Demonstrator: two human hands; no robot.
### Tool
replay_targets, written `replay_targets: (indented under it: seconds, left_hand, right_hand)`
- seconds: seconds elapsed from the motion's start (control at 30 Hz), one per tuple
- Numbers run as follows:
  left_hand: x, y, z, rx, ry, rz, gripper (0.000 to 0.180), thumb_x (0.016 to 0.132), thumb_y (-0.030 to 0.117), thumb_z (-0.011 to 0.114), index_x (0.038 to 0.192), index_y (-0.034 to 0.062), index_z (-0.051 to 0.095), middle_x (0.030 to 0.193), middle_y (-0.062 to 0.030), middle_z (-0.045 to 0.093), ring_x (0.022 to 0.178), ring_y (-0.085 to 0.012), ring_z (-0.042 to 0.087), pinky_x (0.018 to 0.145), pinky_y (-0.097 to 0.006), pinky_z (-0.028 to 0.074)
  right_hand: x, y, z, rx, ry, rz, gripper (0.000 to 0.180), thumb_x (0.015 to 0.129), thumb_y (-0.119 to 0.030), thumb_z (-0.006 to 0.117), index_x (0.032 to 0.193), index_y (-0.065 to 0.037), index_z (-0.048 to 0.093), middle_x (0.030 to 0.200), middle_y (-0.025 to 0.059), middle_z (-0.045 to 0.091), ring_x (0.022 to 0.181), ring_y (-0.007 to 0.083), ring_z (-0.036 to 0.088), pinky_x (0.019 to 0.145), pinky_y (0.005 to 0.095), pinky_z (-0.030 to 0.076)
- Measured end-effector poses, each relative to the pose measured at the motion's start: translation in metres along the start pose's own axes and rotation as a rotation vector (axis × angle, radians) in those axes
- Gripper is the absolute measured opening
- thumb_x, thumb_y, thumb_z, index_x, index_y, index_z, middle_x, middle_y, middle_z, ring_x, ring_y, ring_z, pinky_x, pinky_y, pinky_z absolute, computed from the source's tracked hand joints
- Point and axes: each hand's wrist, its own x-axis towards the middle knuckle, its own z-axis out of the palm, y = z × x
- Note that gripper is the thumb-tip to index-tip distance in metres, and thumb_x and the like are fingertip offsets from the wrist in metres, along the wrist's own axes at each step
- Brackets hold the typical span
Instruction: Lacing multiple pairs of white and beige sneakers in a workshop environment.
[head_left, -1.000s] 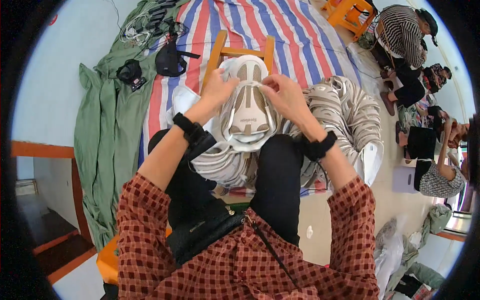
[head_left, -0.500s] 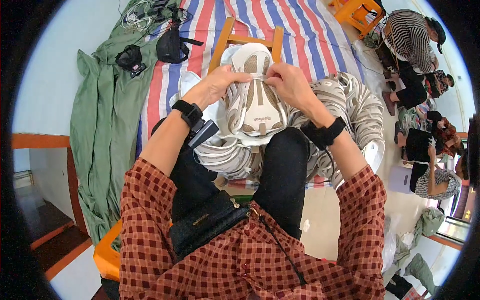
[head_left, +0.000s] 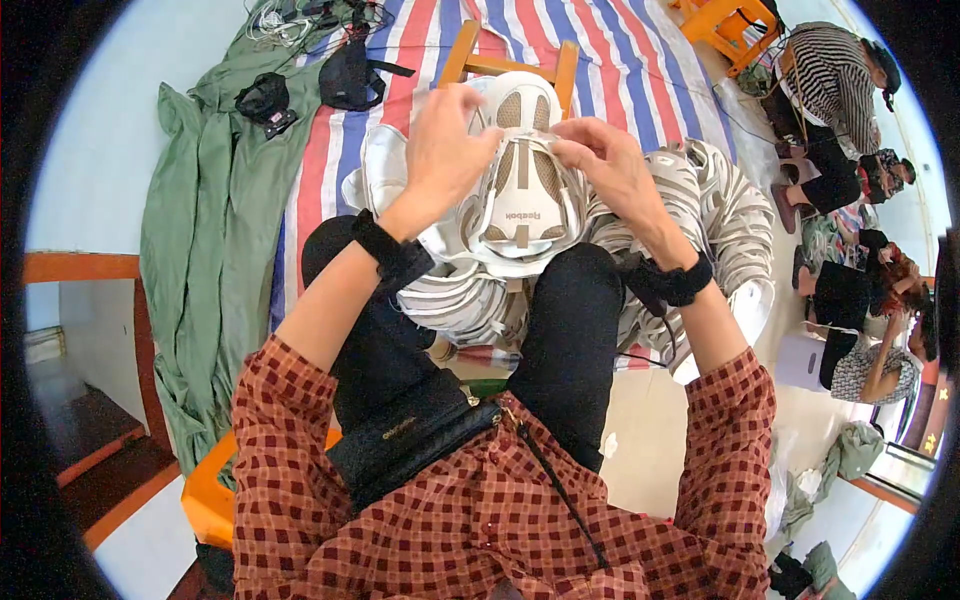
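A white and beige shoe upper (head_left: 519, 205) lies in front of my knees, its tongue facing up, against a wooden frame (head_left: 505, 66). A pale shoelace (head_left: 522, 134) crosses the tongue near its far end. My left hand (head_left: 446, 160) is raised at the left edge of the upper, thumb and forefinger apart; its other fingers are partly hidden. On the opposite side, my right hand (head_left: 612, 172) has its thumb and forefinger closed at the right end of the lace.
Stacked white and beige uppers (head_left: 690, 215) curve along the right, with more (head_left: 455, 305) under the work. Striped sheeting (head_left: 640, 70) covers the floor ahead. Green cloth (head_left: 225, 220) and a black bag (head_left: 350, 80) lie left. Other people (head_left: 830, 75) sit at the right.
My left hand has moved up and opened away from the lace it was pinching. My right hand has shifted slightly right, and the view has shifted a little.
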Motion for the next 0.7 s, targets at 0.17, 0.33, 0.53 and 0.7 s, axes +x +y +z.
replay_targets:
  seconds: [0.17,0.33,0.53,0.7]
  left_hand:
    - [0.000,0.023,0.005,0.191,-0.226,0.201,0.012,0.073,0.016,0.063,0.082,0.0082,0.064,0.079,-0.0116,0.061,0.080,-0.0293,0.061,0.072,-0.039,0.049]
    - [0.028,0.013,0.008,0.216,-0.504,-0.087,0.013,0.070,0.016,0.061,0.077,0.0064,0.067,0.078,-0.0155,0.066,0.077,-0.0329,0.064,0.069,-0.044,0.050]
    - [0.028,0.002,-0.011,0.414,-0.420,0.021,0.014,0.070,0.014,0.057,0.076,0.0040,0.064,0.076,-0.0174,0.065,0.076,-0.0367,0.063,0.069,-0.046,0.049]
    - [0.017,-0.014,-0.006,0.079,-0.270,0.027,0.012,0.074,0.012,0.053,0.076,0.0022,0.060,0.074,-0.0171,0.062,0.075,-0.0349,0.062,0.067,-0.045,0.048]
  right_hand:
    - [-0.019,0.014,-0.004,0.159,0.068,0.024,0.023,0.085,-0.015,0.060,0.099,0.002,0.062,0.079,0.0022,0.062,0.071,0.0080,0.054,0.063,0.0223,0.044]
    - [-0.032,0.016,0.000,0.277,0.065,0.084,0.023,0.085,-0.015,0.060,0.101,0.001,0.061,0.078,0.0009,0.061,0.071,0.0077,0.054,0.063,0.0215,0.044]
    - [-0.064,0.020,-0.013,0.361,0.149,0.171,0.022,0.086,-0.013,0.059,0.101,0.002,0.062,0.079,0.0036,0.062,0.073,0.0083,0.058,0.064,0.0222,0.045]
    - [-0.077,-0.005,-0.012,0.160,0.110,0.034,0.019,0.086,-0.010,0.058,0.100,0.001,0.062,0.079,0.0072,0.064,0.073,0.0130,0.061,0.067,0.0262,0.048]
